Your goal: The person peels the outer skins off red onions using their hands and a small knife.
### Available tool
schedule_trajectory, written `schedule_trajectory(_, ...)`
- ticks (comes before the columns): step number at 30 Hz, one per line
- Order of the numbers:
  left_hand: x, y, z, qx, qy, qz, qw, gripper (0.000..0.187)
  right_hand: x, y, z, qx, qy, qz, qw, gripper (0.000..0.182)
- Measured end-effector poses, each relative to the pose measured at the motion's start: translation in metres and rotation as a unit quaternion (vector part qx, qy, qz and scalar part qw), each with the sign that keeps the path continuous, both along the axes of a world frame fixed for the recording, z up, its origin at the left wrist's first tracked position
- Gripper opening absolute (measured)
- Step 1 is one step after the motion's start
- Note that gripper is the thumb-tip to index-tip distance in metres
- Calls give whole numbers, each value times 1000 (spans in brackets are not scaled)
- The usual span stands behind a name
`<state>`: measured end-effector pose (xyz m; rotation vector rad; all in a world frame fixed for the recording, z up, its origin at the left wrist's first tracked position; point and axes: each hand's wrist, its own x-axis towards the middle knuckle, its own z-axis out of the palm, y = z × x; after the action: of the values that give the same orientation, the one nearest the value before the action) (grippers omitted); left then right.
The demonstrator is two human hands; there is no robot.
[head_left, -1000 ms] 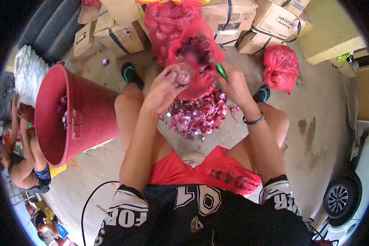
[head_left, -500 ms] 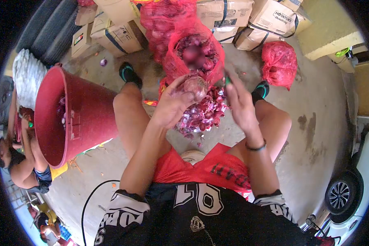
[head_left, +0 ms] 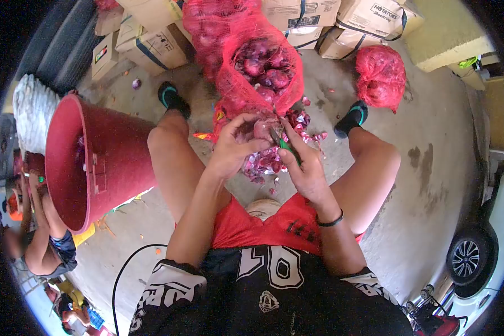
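My left hand (head_left: 233, 147) is closed around a red onion (head_left: 262, 129), holding it over the floor between my legs. In my right hand (head_left: 306, 168) is a small knife with a green handle (head_left: 289, 151); its blade lies against the onion's right side. Beneath both hands, a heap of purple onion skins (head_left: 261, 166) is spread on the floor. Just beyond them stands an open red mesh sack (head_left: 289, 101), its mouth facing me and full of red onions (head_left: 275, 78).
A large red tub (head_left: 115, 162) leans toward the left, with onions inside. Cardboard boxes (head_left: 305, 14) and a tied red sack (head_left: 381, 75) are at the back. At far left another person (head_left: 42, 241) sits working. A car wheel (head_left: 466, 259) shows at right.
My right hand has moved left and inward, bringing the knife from beside the onion onto it. The onion is slightly lower, and my left hand still holds it.
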<state>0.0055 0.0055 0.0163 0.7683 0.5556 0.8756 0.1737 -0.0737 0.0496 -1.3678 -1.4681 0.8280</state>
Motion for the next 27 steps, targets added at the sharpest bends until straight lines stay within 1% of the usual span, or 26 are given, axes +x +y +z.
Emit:
schedule_trajectory(1, -1, -1, 0, 7, 10, 1, 1000, 47, 1, -1, -2, -13, 3, 4, 1000, 50)
schedule_trajectory(3, -7, -1, -9, -16, -18, -26, 999, 48, 4, -3, -6, -38, 8, 9, 999, 48)
schedule_trajectory(4, -9, 0, -12, -26, -32, -40, 998, 49, 4, -2, -7, -26, 7, 5, 1000, 46)
schedule_trajectory(7, -10, -1, -10, -139, -78, -70, 985, 41, 2, -3, -8, -9, 6, -7, 1000, 43)
schedule_trajectory(10, -9, -2, -6, -146, -70, -82, 983, 28, 1, -4, -12, -19, 11, -22, 1000, 41)
schedule_trajectory(12, -5, -6, -13, -14, 27, -36, 999, 28, 0, -5, -20, -19, 25, -40, 999, 40)
schedule_trajectory(13, -2, -7, -16, 53, 75, -14, 996, 28, 0, -5, -21, -30, 44, -45, 998, 39)
schedule_trajectory(15, -2, -3, -20, 41, 77, -40, 995, 30, 0, -6, -24, -52, 83, -50, 994, 39)
schedule_trajectory(16, -2, -2, -20, 34, 78, -52, 995, 32, 0, -7, -29, -84, 132, -59, 986, 39)
schedule_trajectory(17, -3, -3, -20, -17, 42, -56, 997, 34, 0, -8, -37, -115, 181, -68, 974, 39)
schedule_trajectory(19, -2, -4, -16, -116, -30, -63, 991, 39, 1, -9, -39, -156, 303, -50, 939, 40)
schedule_trajectory(21, 0, -2, -13, -110, -38, -40, 992, 41, 8, -10, -31, -177, 446, 6, 877, 40)
schedule_trajectory(24, 1, 1, -6, -116, -47, -8, 992, 44, -5, -10, -16, -189, 435, -41, 879, 41)
schedule_trajectory(25, 2, 3, -5, -120, -49, 0, 992, 45, -5, -10, -19, -194, 432, -34, 880, 42)
schedule_trajectory(27, 7, 2, -9, -4, 79, 1, 997, 46, -4, -12, -26, -202, 427, -19, 881, 42)
